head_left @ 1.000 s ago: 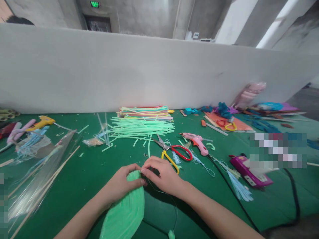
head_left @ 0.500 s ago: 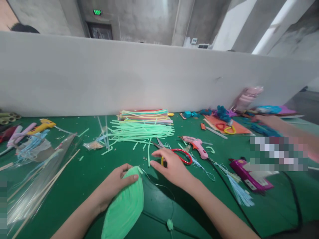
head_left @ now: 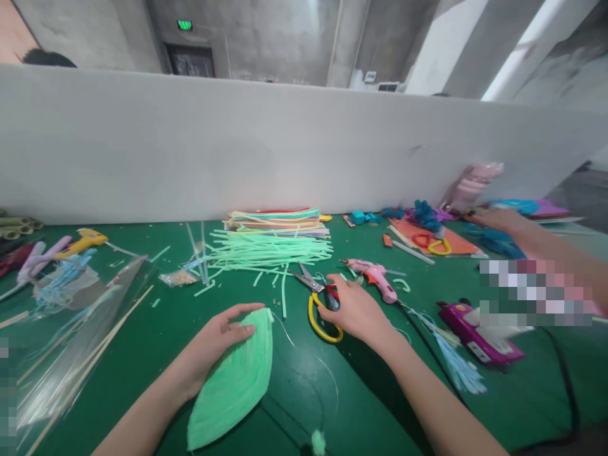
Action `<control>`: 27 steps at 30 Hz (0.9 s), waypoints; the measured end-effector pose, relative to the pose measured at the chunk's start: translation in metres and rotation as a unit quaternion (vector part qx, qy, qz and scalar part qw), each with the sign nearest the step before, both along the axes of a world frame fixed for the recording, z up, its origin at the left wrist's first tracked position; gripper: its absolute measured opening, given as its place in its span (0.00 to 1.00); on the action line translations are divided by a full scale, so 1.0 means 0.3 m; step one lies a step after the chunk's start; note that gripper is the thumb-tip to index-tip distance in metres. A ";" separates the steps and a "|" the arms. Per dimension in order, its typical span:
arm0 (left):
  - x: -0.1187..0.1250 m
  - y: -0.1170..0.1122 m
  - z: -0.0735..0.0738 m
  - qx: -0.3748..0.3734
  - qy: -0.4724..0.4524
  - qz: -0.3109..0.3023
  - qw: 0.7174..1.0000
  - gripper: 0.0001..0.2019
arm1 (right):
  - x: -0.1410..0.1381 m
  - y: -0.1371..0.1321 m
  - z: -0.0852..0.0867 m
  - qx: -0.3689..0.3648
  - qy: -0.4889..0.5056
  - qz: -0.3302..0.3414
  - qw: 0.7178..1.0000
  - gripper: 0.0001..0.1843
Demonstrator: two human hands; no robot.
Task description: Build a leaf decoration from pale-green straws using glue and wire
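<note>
My left hand grips the upper end of a green leaf-shaped piece made of fuzzy strips, thumb on top and fingers behind. From its tip runs a thin clear thread; a small green tuft lies near the bottom edge. My right hand is closed over the handles of a pair of scissors on the table. Its fingers cover most of the red loop, and the thumb is at the yellow loop. The blades are spread, pointing away toward a pile of light green chenille stems.
A pink glue gun lies right of the scissors, near blue tassels and a purple box. At left are a yellow glue gun, plastic film and thin sticks. Another person's arm reaches in from the right, before a white partition.
My right hand has shifted right, from over the yellow loop to the red loop of the scissors. The leaf-shaped piece has moved slightly left, and the other person's arm reaches farther in.
</note>
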State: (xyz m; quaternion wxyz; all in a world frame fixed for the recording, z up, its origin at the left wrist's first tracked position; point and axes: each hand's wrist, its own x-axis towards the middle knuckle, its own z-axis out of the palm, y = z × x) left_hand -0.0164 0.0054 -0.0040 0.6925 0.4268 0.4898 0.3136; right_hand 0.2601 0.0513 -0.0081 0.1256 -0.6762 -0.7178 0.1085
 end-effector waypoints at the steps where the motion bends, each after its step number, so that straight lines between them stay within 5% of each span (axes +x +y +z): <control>1: -0.004 0.001 -0.002 0.002 0.004 -0.001 1.000 0.28 | 0.007 0.004 0.003 0.004 0.021 -0.004 1.000 0.33; 5: -0.017 0.005 -0.017 0.008 -0.001 -0.010 1.000 0.26 | 0.036 0.006 0.022 0.050 0.140 0.010 0.989 0.30; 9: -0.026 0.010 -0.026 0.010 -0.004 -0.014 1.000 0.27 | 0.023 -0.022 0.044 0.099 0.209 0.113 0.966 0.36; 16: -0.054 0.016 0.007 0.042 0.009 0.046 0.998 0.25 | -0.028 -0.054 0.042 0.139 0.104 0.282 0.944 0.31; 27: -0.041 0.008 0.007 0.015 -0.056 0.014 0.998 0.25 | -0.050 -0.026 -0.023 0.233 0.034 0.265 0.935 0.30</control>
